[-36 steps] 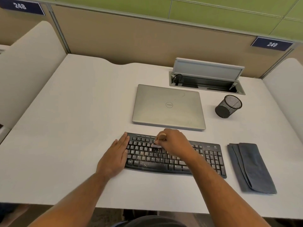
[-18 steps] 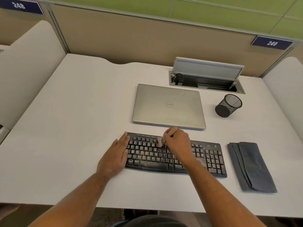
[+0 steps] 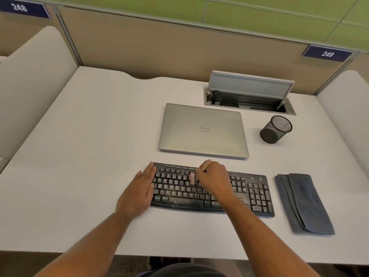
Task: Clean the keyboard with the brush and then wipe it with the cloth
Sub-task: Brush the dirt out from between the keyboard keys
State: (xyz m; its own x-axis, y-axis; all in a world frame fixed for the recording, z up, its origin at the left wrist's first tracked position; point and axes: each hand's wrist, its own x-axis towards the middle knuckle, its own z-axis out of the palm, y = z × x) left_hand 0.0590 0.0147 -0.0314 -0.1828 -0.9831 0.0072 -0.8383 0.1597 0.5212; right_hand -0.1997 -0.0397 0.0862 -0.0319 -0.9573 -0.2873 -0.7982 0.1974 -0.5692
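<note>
A black keyboard (image 3: 257, 193), dusty with pale specks on its lower rows, lies near the desk's front edge. My right hand (image 3: 214, 178) grips a small brush (image 3: 192, 178) by its wooden handle, and the pale bristles touch the keys in the upper middle rows. My left hand (image 3: 138, 189) lies flat with straight fingers against the keyboard's left end. A folded grey cloth (image 3: 303, 202) lies on the desk to the right of the keyboard, apart from both hands.
A closed silver laptop (image 3: 203, 129) sits just behind the keyboard. A black mesh pen cup (image 3: 276, 128) stands at its right. An open cable box (image 3: 248, 98) is set into the white desk (image 3: 89, 146) at the back. Partition walls enclose the desk.
My right hand has swept the brush across the middle keys, up toward the top rows and back down slightly. My left hand has stayed against the keyboard's left end.
</note>
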